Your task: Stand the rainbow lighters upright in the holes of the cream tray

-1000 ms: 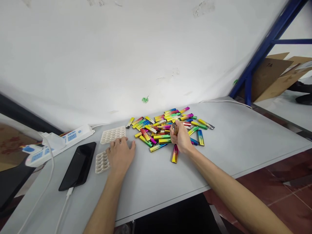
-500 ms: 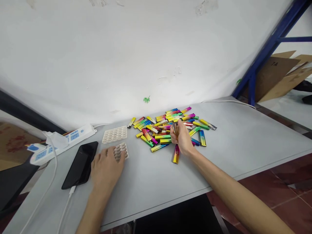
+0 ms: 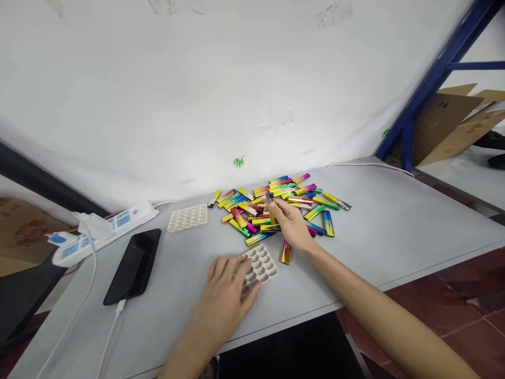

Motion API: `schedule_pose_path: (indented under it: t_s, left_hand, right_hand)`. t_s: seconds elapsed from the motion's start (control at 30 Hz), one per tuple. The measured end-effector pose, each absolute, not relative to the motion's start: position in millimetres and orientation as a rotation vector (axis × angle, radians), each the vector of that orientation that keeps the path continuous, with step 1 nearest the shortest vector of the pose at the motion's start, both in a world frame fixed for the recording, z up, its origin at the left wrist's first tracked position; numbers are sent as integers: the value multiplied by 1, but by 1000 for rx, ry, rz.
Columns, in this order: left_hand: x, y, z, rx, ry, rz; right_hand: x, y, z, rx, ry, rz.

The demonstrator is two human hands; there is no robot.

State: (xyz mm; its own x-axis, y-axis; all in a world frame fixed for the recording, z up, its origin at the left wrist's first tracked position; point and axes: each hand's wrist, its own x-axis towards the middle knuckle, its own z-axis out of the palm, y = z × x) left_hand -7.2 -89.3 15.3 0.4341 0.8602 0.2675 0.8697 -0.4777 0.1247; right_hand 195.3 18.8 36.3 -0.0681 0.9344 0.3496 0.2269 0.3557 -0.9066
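My left hand [image 3: 224,297] lies over the left side of a small off-white tray [image 3: 270,261] with rows of oval cells, its fingers and thumb gripping the edges. The visible cells hold nothing. In my right hand [image 3: 290,221] a yellow metallic cigarette lighter [image 3: 272,215] is pinched upright, its dark top end uppermost. That hand is above a loose pile of lighters [image 3: 282,185] in shiny yellow, red, green, blue and purple. One red and yellow lighter [image 3: 286,252] lies just below my right wrist, near the tray's right corner.
A second cell tray [image 3: 188,218] lies by the wall. To the left are a black phone [image 3: 134,266] on a white charging cable [image 3: 112,337] and a power strip [image 3: 130,217]. A blue metal frame [image 3: 408,137] and cardboard boxes [image 3: 450,121] stand at the right.
My left hand has slid the near tray rightward and closer to me, beside the pile. My right hand has shifted slightly left, turning so the lighter in it now shows upright.
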Motion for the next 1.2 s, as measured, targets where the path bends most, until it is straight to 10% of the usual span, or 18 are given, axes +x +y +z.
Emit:
schedule_pose_path:
  t_s: [1.2]
  left_hand:
    - [-38,-50,8,-2892,-1787,-705]
  right_hand:
    - [157,5,14,-1091,-2271,507]
